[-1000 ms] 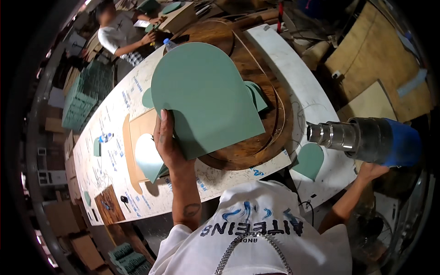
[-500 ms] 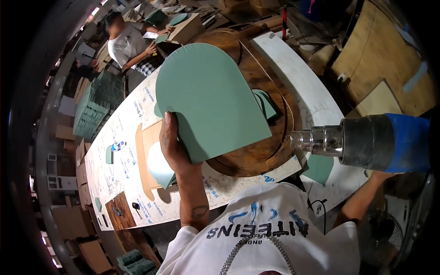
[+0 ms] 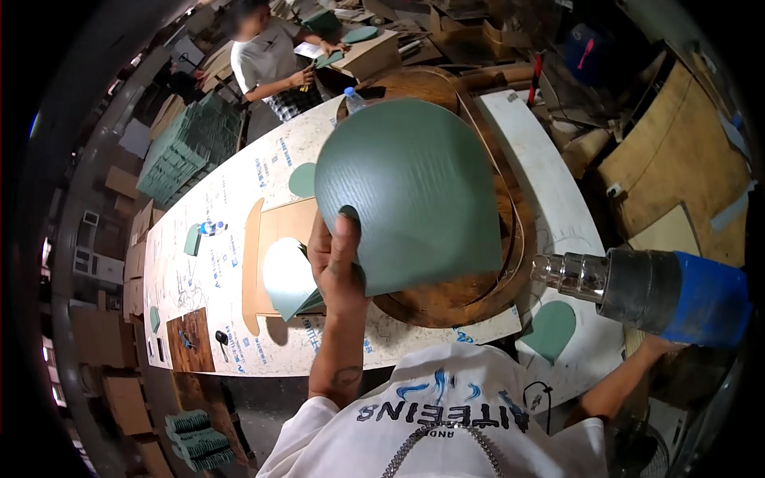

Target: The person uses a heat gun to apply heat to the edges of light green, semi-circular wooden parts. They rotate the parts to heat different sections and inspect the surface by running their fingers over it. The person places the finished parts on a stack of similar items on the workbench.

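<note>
- Panel, green with a rounded top: centre of frame, raised above a dark wooden piece and the white worktop.
- Left hand: pinched the panel at its lower left edge, thumb on the face, other fingers behind. Single-sided hold; panel could swing or slip if the pinch loosened.
- Right hand: gripped a heat gun at right of frame; most of its fingers were hidden.
- Nozzle pointed left, toward the panel's lower right part, apart from it. Whether hot air was flowing: could not tell.
- Risks judged: lingering heat on one spot could blister or warp the face; aim drifting left could burn the thumb; dipping the nozzle could scorch the small green piece lower right.
</note>
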A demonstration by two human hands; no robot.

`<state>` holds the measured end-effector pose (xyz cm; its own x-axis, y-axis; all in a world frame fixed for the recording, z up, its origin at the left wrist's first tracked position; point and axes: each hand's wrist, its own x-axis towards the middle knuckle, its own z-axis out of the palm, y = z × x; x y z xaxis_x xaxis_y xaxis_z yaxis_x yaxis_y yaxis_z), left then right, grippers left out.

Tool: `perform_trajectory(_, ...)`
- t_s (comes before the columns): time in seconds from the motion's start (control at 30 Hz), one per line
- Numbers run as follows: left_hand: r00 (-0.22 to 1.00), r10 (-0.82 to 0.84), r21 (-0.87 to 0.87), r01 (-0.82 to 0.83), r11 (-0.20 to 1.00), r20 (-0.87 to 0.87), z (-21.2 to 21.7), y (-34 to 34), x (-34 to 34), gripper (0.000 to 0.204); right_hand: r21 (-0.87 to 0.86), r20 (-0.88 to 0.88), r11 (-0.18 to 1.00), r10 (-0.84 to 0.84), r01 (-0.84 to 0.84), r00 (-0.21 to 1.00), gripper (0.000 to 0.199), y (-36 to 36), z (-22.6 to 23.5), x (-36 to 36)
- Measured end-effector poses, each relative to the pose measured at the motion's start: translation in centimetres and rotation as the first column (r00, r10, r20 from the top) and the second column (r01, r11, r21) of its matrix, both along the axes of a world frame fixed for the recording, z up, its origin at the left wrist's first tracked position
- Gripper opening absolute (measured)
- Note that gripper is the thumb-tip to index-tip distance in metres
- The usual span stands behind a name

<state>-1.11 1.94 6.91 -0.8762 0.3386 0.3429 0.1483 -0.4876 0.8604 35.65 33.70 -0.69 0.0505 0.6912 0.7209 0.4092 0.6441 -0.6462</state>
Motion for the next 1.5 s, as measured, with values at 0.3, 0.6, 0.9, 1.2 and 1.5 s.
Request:
perform_trajectory(0.3,0.996,0.0,-0.103,-0.01,0.995,-0.094,1.1,0.0,-0.1,0.039,-0.036,-0.008,0.999,0.004,-0.005,1.0,0.058,0.5,-0.2,-0.6)
perform_trajectory(0.6,0.998,0.057,-0.034,-0.056,0.998,0.025,0.1,0.0,0.3,0.044,-0.003,-0.001,1.0,0.031,-0.031,1.0,0.06,0.6,0.2,-1.1)
perform_trajectory(0.9,0.983,-0.131,0.06,0.124,0.99,0.128,-0.8,-0.6,-0.4,0.042,0.011,-0.02,1.0,0.028,-0.028,0.999,0.062,0.7,1.2,-0.8)
perform_trajectory(1.2,0.951,-0.307,0.221,0.308,0.925,-0.036,-1.6,-1.2,-0.6,0.039,0.005,-0.035,0.999,0.04,-0.04,0.999,0.064,0.7,0.7,-1.2)
perform_trajectory(1.5,0.979,-0.192,0.165,0.179,0.97,0.066,-1.7,-1.6,0.1,0.039,0.001,-0.037,0.999,0.038,-0.038,0.999,0.065,0.5,0.7,-1.0)
